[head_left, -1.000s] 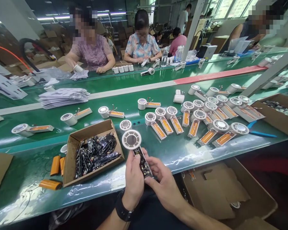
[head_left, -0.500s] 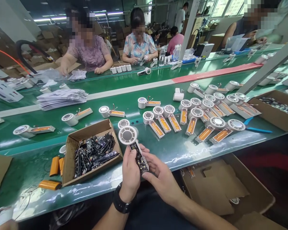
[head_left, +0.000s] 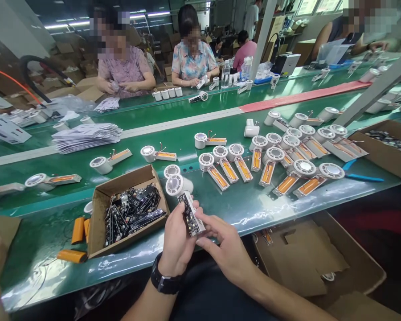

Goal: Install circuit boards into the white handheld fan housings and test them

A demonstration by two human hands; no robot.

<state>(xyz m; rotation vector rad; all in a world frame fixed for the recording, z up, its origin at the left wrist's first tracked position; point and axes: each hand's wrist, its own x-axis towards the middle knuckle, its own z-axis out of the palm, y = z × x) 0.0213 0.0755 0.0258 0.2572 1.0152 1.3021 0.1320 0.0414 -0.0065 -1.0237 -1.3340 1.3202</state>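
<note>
Left hand [head_left: 177, 238] wrapped round a black circuit board [head_left: 190, 218], right hand [head_left: 225, 252] alongside

Left hand's fingers curled behind the board, which ran out from a white round housing [head_left: 175, 185]. Unit held tilted, just above the near edge of the green tabletop [head_left: 240, 214]. Right hand partly open, its fingertips [head_left: 203, 230] touching the board's lower end. Black wristwatch [head_left: 165, 281] on left wrist.

Cardboard box [head_left: 102, 209] at near edge, just left of the hands, heaped with loose circuit boards [head_left: 133, 214]; they overlapped, so count hard to make out. Second box [head_left: 386, 151] at far right edge held small dark parts, too small to identify, and was cut off by the frame. Open carton [head_left: 316, 263] sat below the near edge, its contents mostly hidden by cardboard. Orange batteries [head_left: 77, 230] lay left of the first box. Assembled housings with orange batteries [head_left: 240, 168] stood in a cluster beyond the hands.
</note>
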